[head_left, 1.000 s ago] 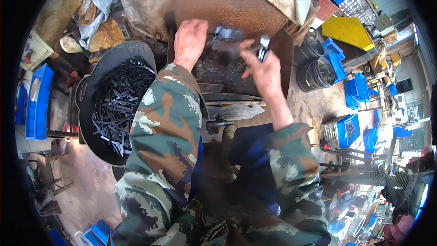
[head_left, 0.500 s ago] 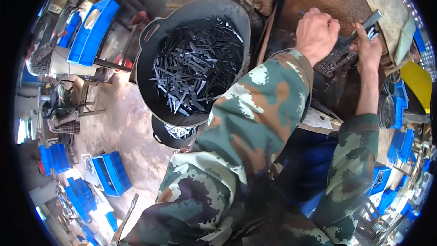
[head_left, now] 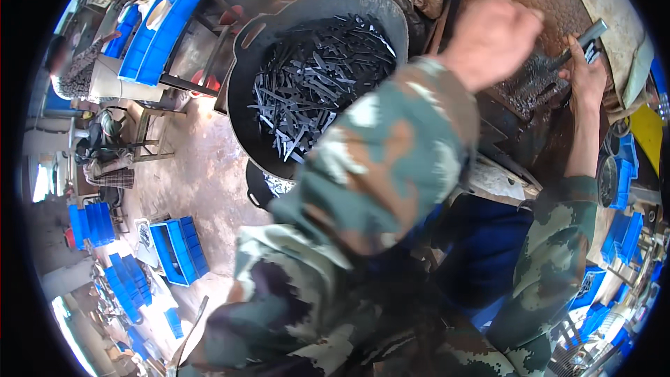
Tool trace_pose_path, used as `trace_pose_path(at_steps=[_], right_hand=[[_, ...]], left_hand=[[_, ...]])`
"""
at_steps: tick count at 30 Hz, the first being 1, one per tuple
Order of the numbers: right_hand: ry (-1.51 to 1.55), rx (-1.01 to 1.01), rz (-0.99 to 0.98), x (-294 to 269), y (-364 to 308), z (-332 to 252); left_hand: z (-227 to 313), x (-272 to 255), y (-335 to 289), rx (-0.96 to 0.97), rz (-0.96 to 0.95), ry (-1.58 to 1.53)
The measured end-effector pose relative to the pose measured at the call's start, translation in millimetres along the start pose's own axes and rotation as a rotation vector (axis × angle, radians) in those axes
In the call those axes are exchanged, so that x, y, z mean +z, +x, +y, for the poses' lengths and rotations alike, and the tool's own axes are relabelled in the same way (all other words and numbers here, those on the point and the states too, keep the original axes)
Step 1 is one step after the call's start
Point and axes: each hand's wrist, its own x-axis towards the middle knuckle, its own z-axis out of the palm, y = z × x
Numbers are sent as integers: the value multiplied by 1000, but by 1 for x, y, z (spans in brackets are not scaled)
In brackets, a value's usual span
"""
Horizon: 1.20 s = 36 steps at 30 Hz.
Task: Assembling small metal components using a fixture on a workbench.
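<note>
My left hand (head_left: pixel 492 40) is raised over the brown work surface, its fingers curled in and blurred by motion. Whatever it may hold is hidden behind the back of the hand. To its right, my right hand (head_left: pixel 585 78) is closed around a grey metal bar (head_left: pixel 594 31) that slants down to the left. Small pale strips (head_left: pixel 592 53) show beside its fingertips. Below the bar, dark wet grit (head_left: pixel 527 91) covers part of the surface. Left of my left arm stands a large black tub (head_left: pixel 244 122) holding many thin dark flat strips (head_left: pixel 317 84).
A smaller black bucket (head_left: pixel 257 185) sits under the tub's near side. Blue bins stand on the left, one blue bin (head_left: pixel 178 251) on the floor. A person in a patterned sleeve (head_left: pixel 73 77) is by a blue tray (head_left: pixel 157 35) at far left. A yellow sheet (head_left: pixel 648 132) is at right.
My left hand has lifted off the work surface and moved slightly up, its forearm swinging with it. My right hand still grips the bar. The whole view has shifted a little.
</note>
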Motion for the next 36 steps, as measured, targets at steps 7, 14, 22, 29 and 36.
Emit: trace_pose_path(at_steps=[7, 14, 22, 29, 36], right_hand=[[-55, -18, 31, 0, 3, -1], [-15, -35, 21, 2, -2, 1], [-58, -13, 20, 2, 3, 5], [-33, -74, 43, -1, 10, 12], [-64, -38, 28, -1, 6, 10]], left_hand=[[-15, -176, -70, -74, -282, 571], [-67, -221, -196, -132, -362, 975], [-79, -226, -196, -47, -412, 1056], [-49, -263, -155, 60, -458, 974], [-51, -245, -141, -208, -87, 576]])
